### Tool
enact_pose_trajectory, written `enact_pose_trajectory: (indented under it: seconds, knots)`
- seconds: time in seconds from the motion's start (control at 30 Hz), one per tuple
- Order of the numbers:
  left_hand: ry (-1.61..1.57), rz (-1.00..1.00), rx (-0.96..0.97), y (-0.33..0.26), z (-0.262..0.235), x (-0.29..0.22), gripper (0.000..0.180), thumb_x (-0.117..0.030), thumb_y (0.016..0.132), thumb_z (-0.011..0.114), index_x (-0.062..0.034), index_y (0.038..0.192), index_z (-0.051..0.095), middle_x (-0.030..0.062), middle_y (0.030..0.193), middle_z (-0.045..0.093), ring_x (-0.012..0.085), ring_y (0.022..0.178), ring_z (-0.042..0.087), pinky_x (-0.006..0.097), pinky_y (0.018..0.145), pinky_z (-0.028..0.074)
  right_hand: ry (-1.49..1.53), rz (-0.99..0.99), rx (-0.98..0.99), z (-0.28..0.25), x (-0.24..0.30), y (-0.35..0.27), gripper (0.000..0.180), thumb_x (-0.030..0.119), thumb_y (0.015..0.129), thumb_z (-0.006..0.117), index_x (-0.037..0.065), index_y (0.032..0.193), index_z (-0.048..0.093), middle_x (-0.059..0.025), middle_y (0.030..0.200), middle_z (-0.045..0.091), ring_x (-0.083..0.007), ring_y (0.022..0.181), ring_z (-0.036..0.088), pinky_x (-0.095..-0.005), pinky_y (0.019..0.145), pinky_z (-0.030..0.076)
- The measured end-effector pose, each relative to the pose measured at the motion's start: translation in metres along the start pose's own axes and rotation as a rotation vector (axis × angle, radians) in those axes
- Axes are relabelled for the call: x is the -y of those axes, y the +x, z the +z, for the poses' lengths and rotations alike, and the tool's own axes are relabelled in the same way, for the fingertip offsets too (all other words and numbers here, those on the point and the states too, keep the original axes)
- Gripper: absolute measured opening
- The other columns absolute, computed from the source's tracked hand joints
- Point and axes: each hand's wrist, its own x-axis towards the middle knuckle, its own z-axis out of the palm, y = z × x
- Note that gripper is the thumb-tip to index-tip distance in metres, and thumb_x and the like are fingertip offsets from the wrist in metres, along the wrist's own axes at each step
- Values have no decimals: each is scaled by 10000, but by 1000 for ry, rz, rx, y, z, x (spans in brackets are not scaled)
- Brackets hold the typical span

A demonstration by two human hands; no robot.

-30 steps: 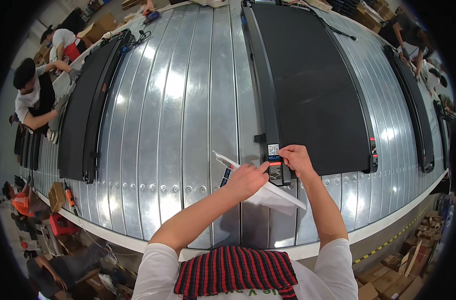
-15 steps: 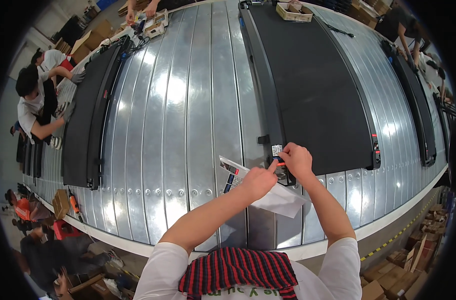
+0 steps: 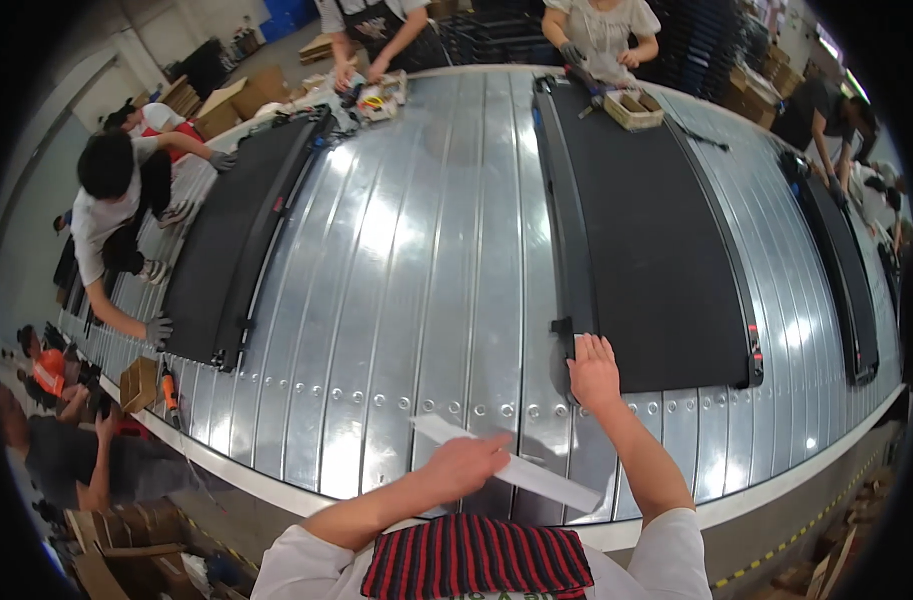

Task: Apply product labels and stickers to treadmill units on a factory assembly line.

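A long flat black treadmill (image 3: 667, 250) lies on the metal-slatted table, its near end toward me. My right hand (image 3: 595, 372) presses with straight fingers on the near left corner of its side rail (image 3: 567, 240). A bit of white label (image 3: 579, 341) shows at the fingertips; the rest is hidden under the hand. Lower and to the left, my left hand (image 3: 467, 467) holds a white sheet (image 3: 552, 485), its index finger stretched out. The sheet is seen almost edge-on, so its printed face is out of sight.
A second black treadmill (image 3: 217, 240) lies at left, where a person in grey gloves bends over it. Another treadmill (image 3: 832, 250) is at far right. A small parts box (image 3: 634, 110) stands on the middle one's far end. An orange-handled tool (image 3: 170, 390) lies near the table's left edge.
Both hands were together at the rail's corner label. The left hand has drawn back toward me with the sheet; the right hand has flattened over the label. The view has tilted up.
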Motion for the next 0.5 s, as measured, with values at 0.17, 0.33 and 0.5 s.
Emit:
enact_pose_trajectory:
  seconds: [0.17, 0.33, 0.5]
  knots:
    - [-108, -78, -163, -70, -24, -26, 225, -11, 684, 477, -42, 907, 495, 130, 1141, 497, 311, 858, 555, 394, 654, 461, 863, 331, 449, -71, 28, 1, 219, 156, 813, 514, -48, 858, 580, -100, 826, 610, -187, 800, 581, -339, 820, 424]
    - [-144, -234, -463, -130, -15, -17, 296, 15, 670, 510, -92, 944, 538, 93, 1000, 579, 284, 856, 570, 354, 678, 469, 2020, -497, -193, -261, 132, 11, 376, 153, 864, 401, 19, 535, 522, -53, 521, 529, -151, 384, 457, -379, 625, 462]
    - [-205, -276, -527, -143, -31, -29, 298, 16, 675, 521, -104, 947, 505, 87, 876, 575, 304, 783, 559, 355, 637, 451, 2233, -910, 195, -362, 180, -16, 438, 229, 878, 381, 49, 484, 449, -83, 529, 526, -190, 405, 472, -364, 560, 453]
